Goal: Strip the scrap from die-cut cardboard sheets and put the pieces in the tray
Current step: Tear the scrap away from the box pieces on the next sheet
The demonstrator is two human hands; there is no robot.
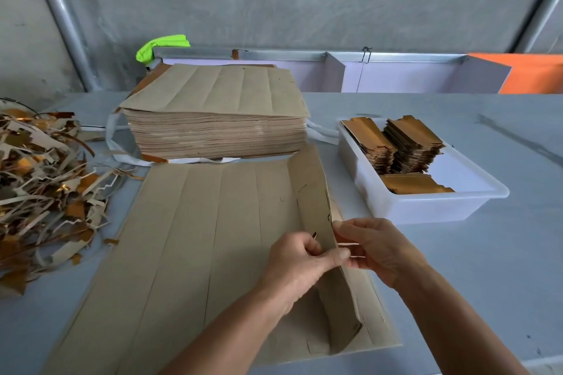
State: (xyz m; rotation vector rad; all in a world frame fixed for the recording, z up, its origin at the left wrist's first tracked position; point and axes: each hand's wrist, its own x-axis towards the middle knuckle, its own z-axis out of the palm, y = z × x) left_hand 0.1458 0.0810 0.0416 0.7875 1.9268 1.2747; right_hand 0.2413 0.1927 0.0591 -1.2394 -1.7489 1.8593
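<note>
The person's left hand point(300, 256) and right hand point(376, 248) were bare. Both arms were bare too, with no sleeves, gloves, rings or watch showing up past each hand.

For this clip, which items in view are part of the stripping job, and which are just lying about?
Part of the job:
- cardboard sheet, its right strip pinched up by the left hand and right hand
- sheet stack
- scrap pile
- tray holding stripped pieces

Lying about:
- green cloth
- orange panel
- white straps
</note>
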